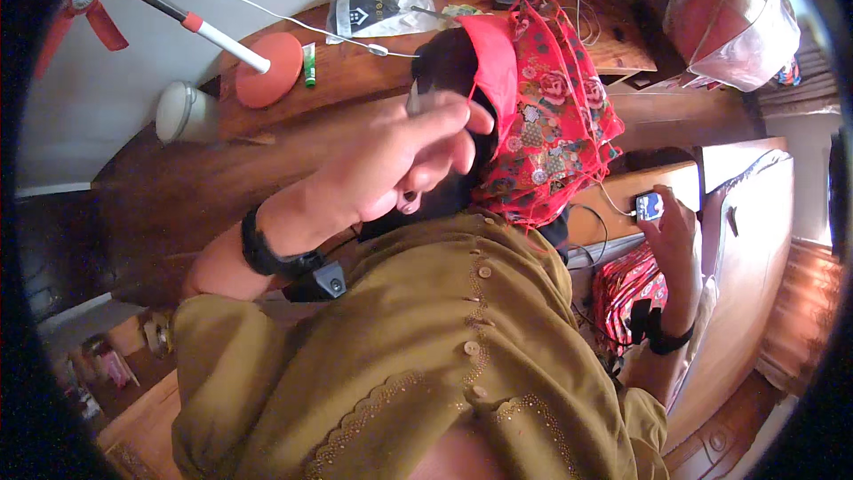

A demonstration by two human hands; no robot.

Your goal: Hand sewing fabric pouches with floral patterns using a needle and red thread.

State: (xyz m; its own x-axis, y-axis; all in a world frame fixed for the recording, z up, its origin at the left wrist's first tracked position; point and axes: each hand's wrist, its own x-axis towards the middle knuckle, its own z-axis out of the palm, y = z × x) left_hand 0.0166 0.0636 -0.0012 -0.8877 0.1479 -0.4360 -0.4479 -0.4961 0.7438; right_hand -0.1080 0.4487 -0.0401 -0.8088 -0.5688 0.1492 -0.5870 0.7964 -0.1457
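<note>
My left hand (435,147) is raised over my lap with its fingers curled in. A small pointed grey piece (414,100), perhaps a blade, sticks out past the fingers; what they grip is partly hidden. Right beside it, a red floral cloth piece (555,116) with thin red cords is draped over my dark-clothed knee, and a plain red part (491,62) of it lies next to my fingertips. Out to the right, my right hand (675,236) is closed on a small white device with a lit screen (649,206), which has a thin cable attached.
A stack of red patterned cloth (629,289) lies below my right hand. On the wooden table (346,71) are an orange-based fan (268,69), a green tube (309,65) and a plastic bag (378,11). A white lidded container (185,113) stands left; a bulky clear bag (737,27) sits far right.
</note>
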